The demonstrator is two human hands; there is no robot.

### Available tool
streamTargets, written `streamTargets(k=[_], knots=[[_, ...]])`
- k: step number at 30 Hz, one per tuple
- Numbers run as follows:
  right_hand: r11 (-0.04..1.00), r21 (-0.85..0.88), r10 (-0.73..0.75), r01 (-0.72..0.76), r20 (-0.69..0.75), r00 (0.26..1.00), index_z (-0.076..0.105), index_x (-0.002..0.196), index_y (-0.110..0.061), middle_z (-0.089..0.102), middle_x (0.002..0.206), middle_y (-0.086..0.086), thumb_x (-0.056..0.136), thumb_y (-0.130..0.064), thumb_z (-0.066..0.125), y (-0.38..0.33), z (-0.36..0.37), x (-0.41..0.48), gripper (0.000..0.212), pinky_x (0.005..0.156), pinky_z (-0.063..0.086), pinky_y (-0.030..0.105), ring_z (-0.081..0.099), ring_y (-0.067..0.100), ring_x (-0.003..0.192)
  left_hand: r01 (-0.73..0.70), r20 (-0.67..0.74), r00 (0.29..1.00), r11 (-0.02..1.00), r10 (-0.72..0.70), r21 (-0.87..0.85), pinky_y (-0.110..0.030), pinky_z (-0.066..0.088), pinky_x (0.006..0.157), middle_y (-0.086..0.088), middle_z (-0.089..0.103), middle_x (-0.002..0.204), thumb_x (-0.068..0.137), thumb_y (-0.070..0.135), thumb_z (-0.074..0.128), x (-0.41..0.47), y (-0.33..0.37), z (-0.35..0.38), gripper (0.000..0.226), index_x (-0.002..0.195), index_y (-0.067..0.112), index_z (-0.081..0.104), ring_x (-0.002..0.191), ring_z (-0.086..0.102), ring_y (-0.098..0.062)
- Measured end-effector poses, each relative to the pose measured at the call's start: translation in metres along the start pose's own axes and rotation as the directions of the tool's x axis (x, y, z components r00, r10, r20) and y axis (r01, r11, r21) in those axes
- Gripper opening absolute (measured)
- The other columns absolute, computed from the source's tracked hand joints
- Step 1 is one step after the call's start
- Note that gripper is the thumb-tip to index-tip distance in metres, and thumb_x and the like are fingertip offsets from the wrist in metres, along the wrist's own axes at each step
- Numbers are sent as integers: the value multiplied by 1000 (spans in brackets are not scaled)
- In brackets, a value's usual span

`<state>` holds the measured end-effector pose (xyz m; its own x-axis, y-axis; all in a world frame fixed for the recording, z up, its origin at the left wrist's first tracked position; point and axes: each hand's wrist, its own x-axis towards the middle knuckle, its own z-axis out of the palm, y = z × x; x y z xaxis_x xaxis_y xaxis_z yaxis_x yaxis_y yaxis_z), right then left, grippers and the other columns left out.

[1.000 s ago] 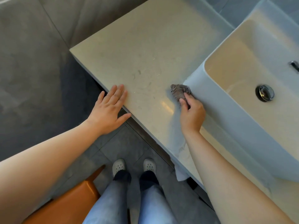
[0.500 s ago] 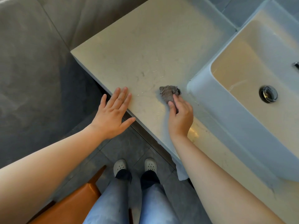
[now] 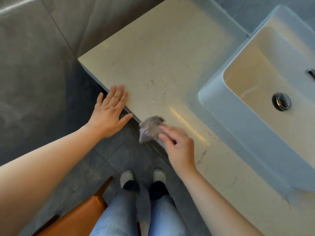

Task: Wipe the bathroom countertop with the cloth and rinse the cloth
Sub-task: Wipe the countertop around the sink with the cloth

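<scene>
1. I am watching the right hand [image 3: 179,147] holding the grey cloth [image 3: 150,128]; its fingers [image 3: 167,130] are curling round the crumpled fabric and pinching it.
2. The cloth is sitting at the front edge of the bench [image 3: 162,57], partly sticking out past that edge. It is blurring, so I am not able to tell whether it is touching the surface.
3. The left hand [image 3: 109,114] is lying flat with straight fingers, holding nothing. Its fingertips are resting on the bench's front edge, between the front left corner and the cloth, and the palm is hanging off the edge.
4. A white sink [image 3: 221,116] is standing on the right part of the bench, with a metal drain plug [image 3: 282,101] in its basin.
5. Faint streaks are showing on the bench top between the cloth and the sink.
6. Below, white shoes [image 3: 127,178] are standing on the grey tiled floor [image 3: 34,91], with an orange seat [image 3: 76,218] beside the left leg.
</scene>
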<state>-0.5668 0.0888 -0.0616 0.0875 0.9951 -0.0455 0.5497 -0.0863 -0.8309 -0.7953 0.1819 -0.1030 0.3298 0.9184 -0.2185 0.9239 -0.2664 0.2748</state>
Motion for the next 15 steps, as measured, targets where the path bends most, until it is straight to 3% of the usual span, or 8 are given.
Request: streamTargets(k=[2, 5, 10, 15], knots=[[998, -11, 62, -65, -217, 974, 67, 116, -19, 67, 109, -11, 85, -13, 66, 7, -12, 26, 31, 90, 39, 7, 59, 2, 100, -3, 13, 1000, 1000, 3, 7, -48, -7, 117, 4, -22, 156, 85, 68, 8, 0, -2, 1, 80, 149, 24, -13, 142, -26, -15], [985, -83, 99, -148, -428, 898, 66, 118, -12, 68, 115, 2, 87, -14, 64, 30, -27, 68, 31, 94, 45, 24, 62, 14, 104, -14, 20, 1000, 1000, 14, 7, -50, -6, 117, 4, -23, 156, 85, 69, 7, 1, -3, 1, 82, 149, 23, -14, 141, -26, -15], [961, -215, 55, -173, -465, 884, 65, 120, -9, 66, 122, 7, 89, -16, 61, 51, -15, 102, 32, 96, 47, 34, 59, 25, 112, -12, 19, 1000, 1000, 12, 1, -49, -7, 117, 4, -26, 155, 85, 70, 8, 1, -3, 4, 83, 149, 23, -16, 140, -29, -15], [960, -235, 40, -153, -425, 904, 61, 125, -9, 61, 130, 8, 92, -17, 58, 42, 8, 100, 34, 99, 37, 25, 52, 27, 118, -25, 18, 1000, 1000, 25, -3, -49, -7, 117, 4, -26, 155, 85, 68, 8, 1, -5, 4, 82, 149, 23, -17, 140, -29, -15]])
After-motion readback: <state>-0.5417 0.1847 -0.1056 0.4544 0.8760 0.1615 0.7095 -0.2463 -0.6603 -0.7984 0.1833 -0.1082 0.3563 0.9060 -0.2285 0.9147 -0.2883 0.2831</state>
